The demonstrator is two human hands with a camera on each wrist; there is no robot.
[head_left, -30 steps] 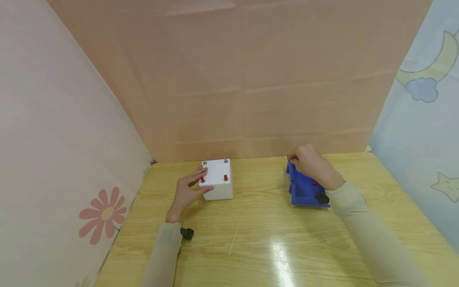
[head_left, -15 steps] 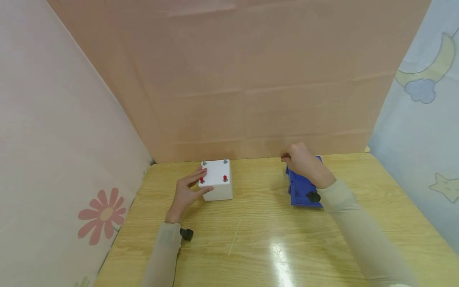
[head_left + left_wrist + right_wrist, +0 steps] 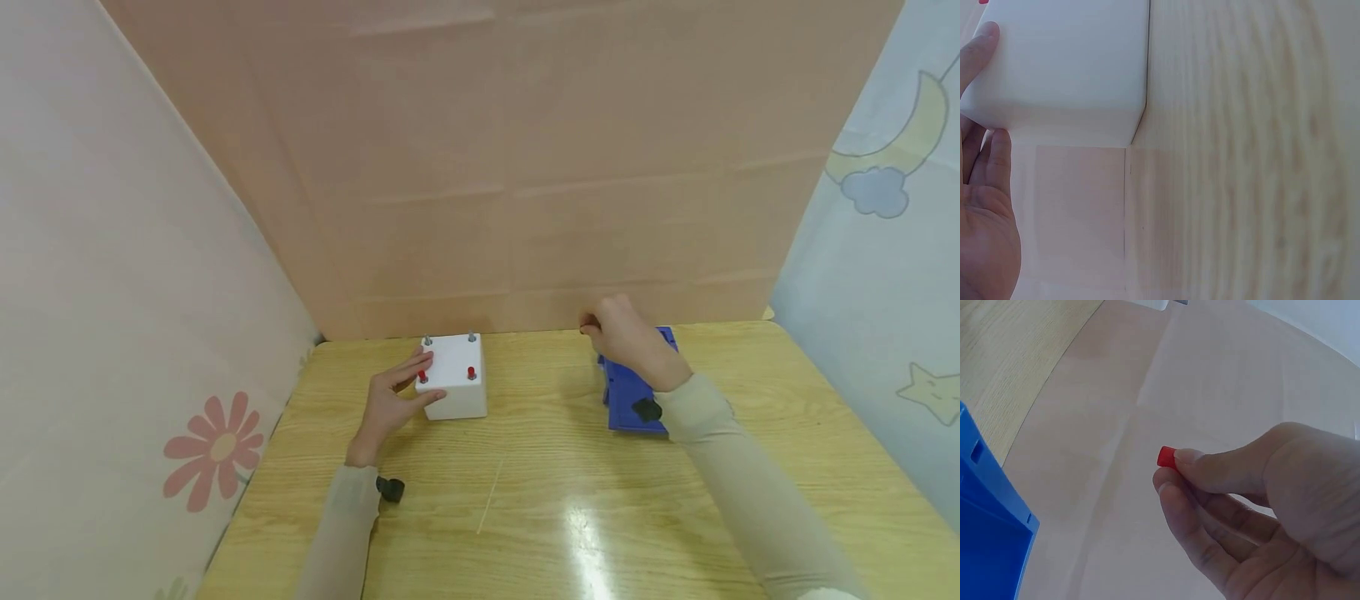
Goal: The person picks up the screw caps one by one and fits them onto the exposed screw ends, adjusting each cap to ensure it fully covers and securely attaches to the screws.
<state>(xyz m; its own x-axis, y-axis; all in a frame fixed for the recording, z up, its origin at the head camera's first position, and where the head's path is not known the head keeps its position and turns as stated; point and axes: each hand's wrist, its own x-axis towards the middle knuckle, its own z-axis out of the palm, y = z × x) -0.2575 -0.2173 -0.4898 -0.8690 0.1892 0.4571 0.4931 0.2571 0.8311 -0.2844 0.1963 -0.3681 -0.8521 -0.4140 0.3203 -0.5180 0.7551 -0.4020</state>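
A white box stands on the table; metal studs rise from its top corners, the two nearer ones wearing red caps. My left hand holds the box by its left side, thumb along the near face and fingers at the top edge. In the left wrist view the thumb lies on the white wall. My right hand is raised above the far end of a blue tray. Between its thumb and index finger it pinches a small red cap, plain in the right wrist view.
The tray's interior is partly hidden by the right hand and wrist. A brown sheet rises behind the table, and patterned cloths flank it on both sides. A thin pale strip lies in front of the box.
My right hand has lifted out of the blue tray and moved left with a red cap in its fingertips. The left hand and white box stay put.
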